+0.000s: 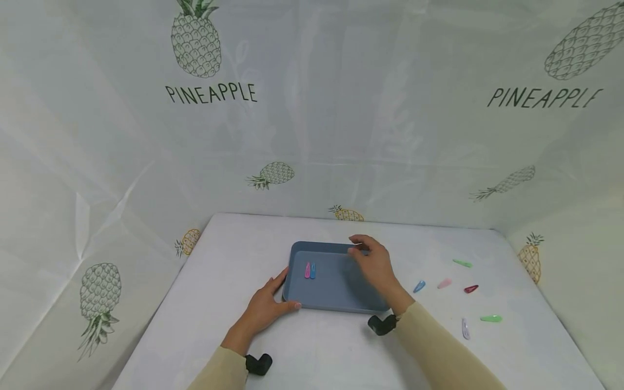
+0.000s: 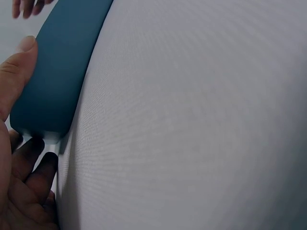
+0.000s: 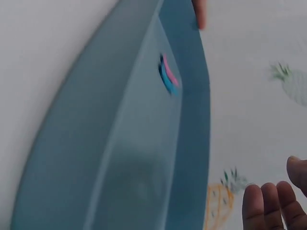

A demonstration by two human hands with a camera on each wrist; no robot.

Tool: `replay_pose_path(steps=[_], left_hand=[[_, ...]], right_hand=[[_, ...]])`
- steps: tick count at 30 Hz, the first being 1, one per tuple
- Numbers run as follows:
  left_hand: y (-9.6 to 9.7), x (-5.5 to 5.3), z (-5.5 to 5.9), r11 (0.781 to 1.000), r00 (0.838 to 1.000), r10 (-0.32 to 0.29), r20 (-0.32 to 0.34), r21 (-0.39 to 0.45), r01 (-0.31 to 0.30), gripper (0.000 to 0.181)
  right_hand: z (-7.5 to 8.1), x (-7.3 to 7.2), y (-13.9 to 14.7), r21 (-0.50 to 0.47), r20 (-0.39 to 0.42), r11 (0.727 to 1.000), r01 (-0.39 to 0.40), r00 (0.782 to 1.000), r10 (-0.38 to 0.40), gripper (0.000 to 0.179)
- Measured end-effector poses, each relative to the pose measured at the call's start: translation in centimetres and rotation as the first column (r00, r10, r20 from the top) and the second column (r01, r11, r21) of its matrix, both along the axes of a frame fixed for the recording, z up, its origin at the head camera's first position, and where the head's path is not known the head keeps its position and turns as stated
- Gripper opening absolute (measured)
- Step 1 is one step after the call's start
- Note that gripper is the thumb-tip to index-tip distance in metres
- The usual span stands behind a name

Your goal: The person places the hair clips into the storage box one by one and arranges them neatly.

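Observation:
A shallow blue-grey tray (image 1: 336, 310) lies on the white table. My left hand (image 1: 265, 309) holds its near left corner, the thumb along the front wall and the fingers at the left side; the left wrist view shows this thumb (image 2: 21, 67) against the tray wall. Inside the tray, a pink hair clip (image 1: 307, 270) and a blue hair clip (image 1: 313, 271) lie side by side toward the left. Over the tray's right part hovers my right hand (image 1: 374, 264), fingers loosely bent. In the right wrist view its fingers (image 3: 271, 203) and thumb are apart with nothing between them.
Right of the tray lie several loose hair clips: blue (image 1: 419, 286), pale pink (image 1: 444, 283), dark red (image 1: 470, 289), lilac (image 1: 465, 329), and two green ones, one farther back (image 1: 462, 263) and one nearer (image 1: 491, 318). A pineapple-printed sheet (image 1: 370, 135) hangs behind the table.

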State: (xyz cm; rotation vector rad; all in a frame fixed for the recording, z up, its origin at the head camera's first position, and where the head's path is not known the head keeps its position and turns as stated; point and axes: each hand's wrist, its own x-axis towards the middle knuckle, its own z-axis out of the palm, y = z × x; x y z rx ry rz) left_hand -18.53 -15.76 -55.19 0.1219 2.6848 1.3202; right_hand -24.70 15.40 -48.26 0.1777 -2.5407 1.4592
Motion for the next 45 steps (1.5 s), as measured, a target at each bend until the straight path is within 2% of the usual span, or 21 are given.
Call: replay_pose_path(steps=[6,12,16,19,23,30,37,45], left_hand=[[0.1,-0.1,-0.1,1.0,1.0,-0.005,-0.008,0.004,0.006,0.103],[0.1,0.0,-0.3,1.0,1.0,-0.001,-0.012,0.001,0.001,0.103],[0.1,0.1,-0.2,1.0,1.0,0.0,-0.021,0.006,0.0,0.102],[0.1,0.0,-0.1,1.0,1.0,-0.001,-0.024,0.008,0.001,0.102],[0.1,0.0,-0.2,1.0,1.0,-0.003,-0.027,0.0,0.003,0.102],[0.2,-0.1,-0.4,1.0,1.0,-0.005,-0.03,-0.002,0.005,0.102],[0.3,-0.1,-0.4,1.0,0.999,-0.005,-0.032,0.009,0.005,0.102],[0.3,-0.2,-0.4,1.0,1.0,-0.003,-0.028,0.008,0.003,0.102]], right_hand=[[0.7,0.9,5.1,0.047,-0.034,0.997,0.062,0.998,-0.061,0.03],[0.1,2.5,9.8,0.136,-0.018,0.984,0.117,0.993,-0.116,0.03],[-0.8,3.9,12.2,0.213,0.029,0.971,0.108,0.993,-0.116,0.032],[-1.8,4.9,13.5,0.256,0.081,0.964,0.067,0.993,-0.09,0.033],[-2.8,6.1,14.9,0.296,0.15,0.955,-0.004,0.988,-0.043,0.032],[-3.9,7.7,16.5,0.336,0.268,0.937,-0.097,0.963,0.004,0.032],[-5.0,8.0,16.7,0.341,0.241,0.933,-0.118,0.97,0.035,0.039],[-5.4,8.1,16.5,0.337,0.224,0.934,-0.121,0.974,0.046,0.048]])
